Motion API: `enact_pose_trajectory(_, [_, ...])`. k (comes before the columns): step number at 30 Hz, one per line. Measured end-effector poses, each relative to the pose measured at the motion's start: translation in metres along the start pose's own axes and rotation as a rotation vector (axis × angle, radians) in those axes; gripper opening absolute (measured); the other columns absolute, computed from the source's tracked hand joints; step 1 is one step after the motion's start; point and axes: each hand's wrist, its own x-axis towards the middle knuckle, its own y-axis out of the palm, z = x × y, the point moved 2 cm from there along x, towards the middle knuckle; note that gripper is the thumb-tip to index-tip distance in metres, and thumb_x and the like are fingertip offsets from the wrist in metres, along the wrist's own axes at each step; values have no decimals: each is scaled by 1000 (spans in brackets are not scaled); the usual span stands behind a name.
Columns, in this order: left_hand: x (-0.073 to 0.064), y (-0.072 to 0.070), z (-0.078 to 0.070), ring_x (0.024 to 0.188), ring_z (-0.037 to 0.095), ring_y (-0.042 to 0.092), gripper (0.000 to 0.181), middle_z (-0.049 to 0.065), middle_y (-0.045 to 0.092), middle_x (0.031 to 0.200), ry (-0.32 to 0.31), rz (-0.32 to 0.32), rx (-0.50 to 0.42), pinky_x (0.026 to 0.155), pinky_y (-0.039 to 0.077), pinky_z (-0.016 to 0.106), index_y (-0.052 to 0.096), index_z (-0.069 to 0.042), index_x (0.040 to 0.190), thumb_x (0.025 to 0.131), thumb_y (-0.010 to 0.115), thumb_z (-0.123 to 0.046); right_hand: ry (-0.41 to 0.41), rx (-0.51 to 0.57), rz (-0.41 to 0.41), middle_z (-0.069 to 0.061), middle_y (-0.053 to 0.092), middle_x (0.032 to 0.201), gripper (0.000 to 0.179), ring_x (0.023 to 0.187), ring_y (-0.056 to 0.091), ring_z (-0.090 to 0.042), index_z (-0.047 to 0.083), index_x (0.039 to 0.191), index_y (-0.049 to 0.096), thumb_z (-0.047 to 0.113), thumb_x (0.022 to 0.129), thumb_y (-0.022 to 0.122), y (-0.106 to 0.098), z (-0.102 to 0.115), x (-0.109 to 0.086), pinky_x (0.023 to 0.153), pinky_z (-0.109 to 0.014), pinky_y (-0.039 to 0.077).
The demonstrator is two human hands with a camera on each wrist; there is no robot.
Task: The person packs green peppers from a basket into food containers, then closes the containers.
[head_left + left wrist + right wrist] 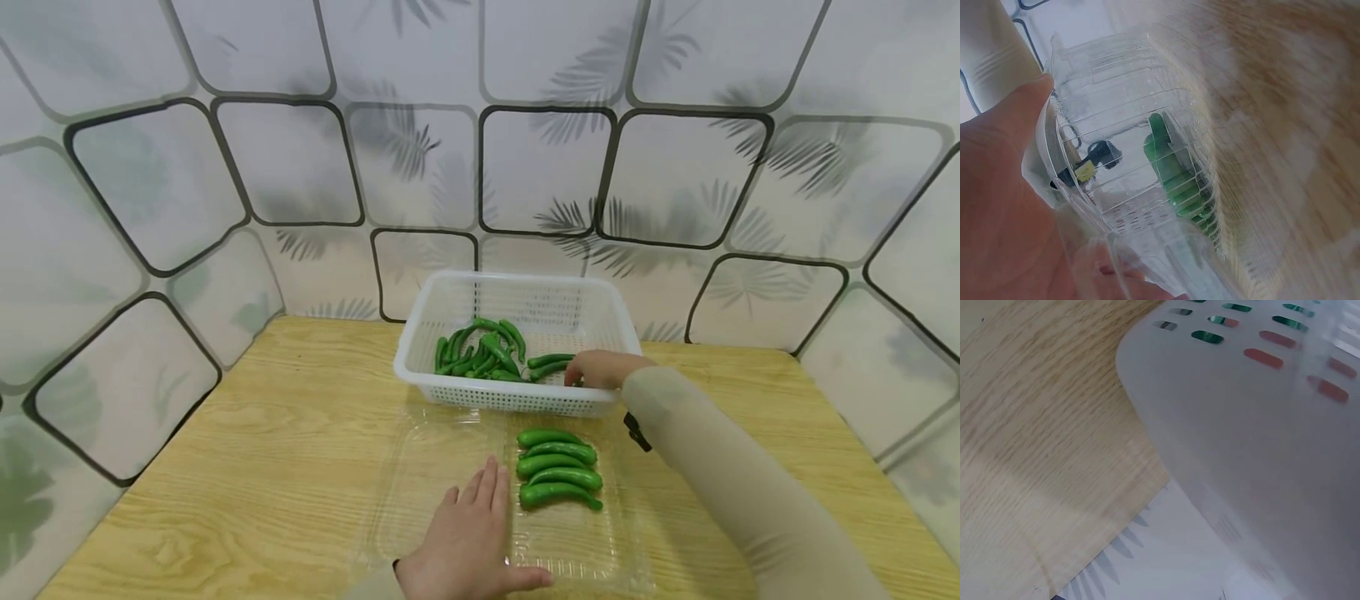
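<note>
My left hand [468, 533] lies with straight fingers over the middle of a clear plastic clamshell box [435, 475], its thumb out to the right. Close up in the left wrist view, the hand is against the box's clear wall [1116, 112]. Several green peppers [558, 461] lie side by side in the box's right half. My right hand [603, 368] reaches over the front rim into a white slotted basket [517, 400], fingers down beside two green peppers [551, 362]; the basket wall hides the fingertips, and I cannot tell whether they grip one.
A heap of green peppers [480, 354] fills the basket's left part. Box and basket stand on a wood-grain table [300, 450], the basket behind the box. Patterned white walls [420, 167] close off the back and sides.
</note>
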Motion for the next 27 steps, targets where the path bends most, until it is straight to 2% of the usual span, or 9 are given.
enact_pose_trajectory(5, [0,0,0,130,29,36,116,18,26,149,-1,-2,6,95,39,49,30,1,144,68,42,-86,37,-22,-1,-12,58,121,36,114,51,-33,7,116,64,-10,90,47,4,-3,2,92,-47,42])
enact_pose_trajectory(12, [1,0,1,130,29,36,116,18,25,149,-5,7,-1,95,38,49,29,0,144,68,42,-86,11,-85,-17,-10,61,115,23,108,55,-30,8,112,65,2,91,57,5,-2,6,89,-45,44])
enact_pose_trajectory(15, [1,0,1,130,29,36,117,18,25,150,-7,9,-7,95,39,49,29,0,144,67,42,-86,-12,-118,-35,-12,62,112,24,105,56,-31,5,112,64,-1,90,57,6,-3,10,88,-43,45])
enact_pose_trajectory(19, [2,1,2,130,29,37,117,18,25,150,-4,12,-6,95,39,49,29,0,145,67,41,-86,-43,-164,-82,-15,63,110,25,103,58,-31,0,114,63,2,89,59,6,-5,15,86,-42,47])
enact_pose_trajectory(22, [2,1,2,130,29,37,116,18,25,149,-1,11,-4,95,39,49,29,1,144,68,41,-86,-46,-171,-105,-15,63,112,27,104,58,-31,-1,116,63,7,90,60,7,-7,16,87,-42,46])
enact_pose_trajectory(27, [1,1,1,129,29,38,116,18,26,149,-1,4,-6,94,39,49,30,1,144,68,42,-86,-26,-168,-101,-16,62,114,29,106,57,-32,-1,119,61,1,90,58,8,-8,15,88,-44,45])
